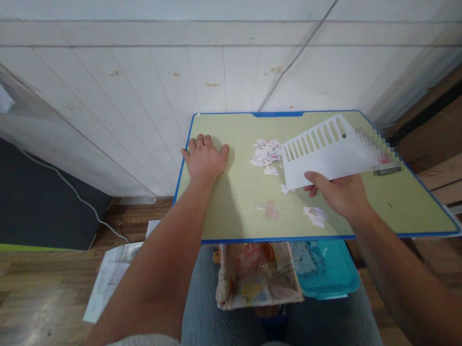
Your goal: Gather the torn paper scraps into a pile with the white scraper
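Observation:
My left hand (206, 159) lies flat near the left edge of a pale yellow-green tabletop (237, 207) with a blue rim, fingers spread and holding nothing. Over the right half of the table, my right hand (345, 196) grips a white slotted panel (322, 160) by its near edge, thumb on top. A row of oblong slots runs along the panel's far side, and its right end is blurred out. Crumpled paper scraps (266, 152) lie in a small heap just left of the panel. Another scrap (315, 216) rests near the front edge.
Below the table's front edge, a patterned fabric bin (260, 299) sits beside a teal plastic container (332, 274), both above my lap. A white panelled wall (134, 106) stands behind the table, with a cable (307, 46) running down it. Papers (109, 278) lie on the wooden floor at left.

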Motion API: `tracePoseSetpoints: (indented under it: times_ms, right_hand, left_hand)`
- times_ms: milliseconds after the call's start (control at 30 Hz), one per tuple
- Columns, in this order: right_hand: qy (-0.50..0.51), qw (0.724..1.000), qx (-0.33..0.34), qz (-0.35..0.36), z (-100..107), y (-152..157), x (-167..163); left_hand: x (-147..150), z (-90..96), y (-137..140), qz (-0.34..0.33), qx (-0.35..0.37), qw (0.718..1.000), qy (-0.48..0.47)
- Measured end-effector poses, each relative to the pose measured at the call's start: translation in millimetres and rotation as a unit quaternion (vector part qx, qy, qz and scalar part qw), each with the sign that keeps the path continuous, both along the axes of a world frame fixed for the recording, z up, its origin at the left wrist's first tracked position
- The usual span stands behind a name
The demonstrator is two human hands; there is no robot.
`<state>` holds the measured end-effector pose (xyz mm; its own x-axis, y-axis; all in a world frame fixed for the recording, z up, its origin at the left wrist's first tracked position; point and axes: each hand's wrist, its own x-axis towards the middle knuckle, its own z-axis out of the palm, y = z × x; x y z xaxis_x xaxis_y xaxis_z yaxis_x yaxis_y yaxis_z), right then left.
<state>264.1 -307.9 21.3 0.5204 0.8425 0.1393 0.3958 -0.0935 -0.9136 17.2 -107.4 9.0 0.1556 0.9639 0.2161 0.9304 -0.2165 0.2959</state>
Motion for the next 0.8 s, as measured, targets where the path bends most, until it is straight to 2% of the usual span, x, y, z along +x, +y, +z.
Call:
tracePoseSetpoints:
  times_ms: [167, 333, 467, 533, 600, 700, 733, 800]
  right_hand:
    - [0.006, 1.0, 0.014, -0.022, 3.4, -3.2, -0.2]
    - [0.016, 1.0, 0.001, -0.023, 1.7, -7.5, -1.4]
    - [0.024, 0.999, -0.001, -0.025, -4.3, -11.6, 0.7]
    - [0.034, 0.999, 0.006, -0.023, -7.8, -12.9, 1.9]
    - [0.038, 0.999, 0.004, -0.022, -10.8, -13.3, 2.7]
    - [0.015, 1.0, -0.009, -0.02, -14.0, -12.7, 3.5]
    - [0.006, 1.0, -0.011, -0.018, -14.7, -12.3, 3.7]
    - [-0.003, 1.0, -0.007, -0.017, -15.6, -11.5, 4.1]
  left_hand:
    - [0.3, -0.8, -1.9, 0.0, 0.009, 1.0, 0.004]
    - [-3.0, -3.7, 3.0, -0.003, 0.019, 1.0, -0.003]
    - [-4.8, -1.1, 4.3, -0.021, 0.032, 0.998, -0.049]
    - [-1.1, 2.7, -8.7, -0.066, 0.039, 0.993, -0.093]
    - [5.3, 6.1, -33.8, -0.179, 0.034, 0.976, -0.122]
    - [15.5, 6.6, -81.2, -0.345, 0.008, 0.932, -0.114]
    - [18.0, 5.4, -94.9, -0.373, 0.003, 0.922, -0.1]
    - [21.1, 2.1, -114.7, -0.387, 0.006, 0.919, -0.077]
